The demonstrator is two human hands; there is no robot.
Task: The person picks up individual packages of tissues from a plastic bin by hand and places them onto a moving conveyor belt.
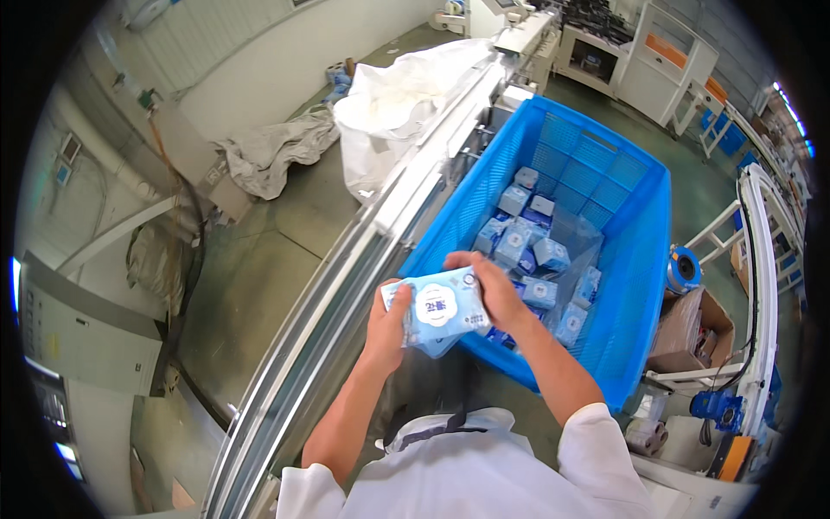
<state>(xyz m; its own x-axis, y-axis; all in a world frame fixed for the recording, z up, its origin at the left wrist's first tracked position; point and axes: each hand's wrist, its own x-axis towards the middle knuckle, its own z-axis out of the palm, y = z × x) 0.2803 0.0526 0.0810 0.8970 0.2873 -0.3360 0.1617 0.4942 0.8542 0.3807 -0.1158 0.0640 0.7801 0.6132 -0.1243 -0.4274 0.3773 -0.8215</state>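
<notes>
Between my two hands is a light blue plastic-wrapped pack, probably tissues, with a white flower-shaped label facing up. My left hand grips its left end, thumb on top. My right hand closes round its right end. Below it a second light blue edge shows; whether that is another pack I cannot tell. The held pack is over the near left corner of a big blue plastic crate. Several similar small packs lie jumbled inside, some blue and white, beside clear plastic film.
A metal-railed conveyor runs along the crate's left side. Beyond it stands a large white sack, with a crumpled grey sheet on the floor. To the right are a cardboard box and a white machine frame with a blue motor.
</notes>
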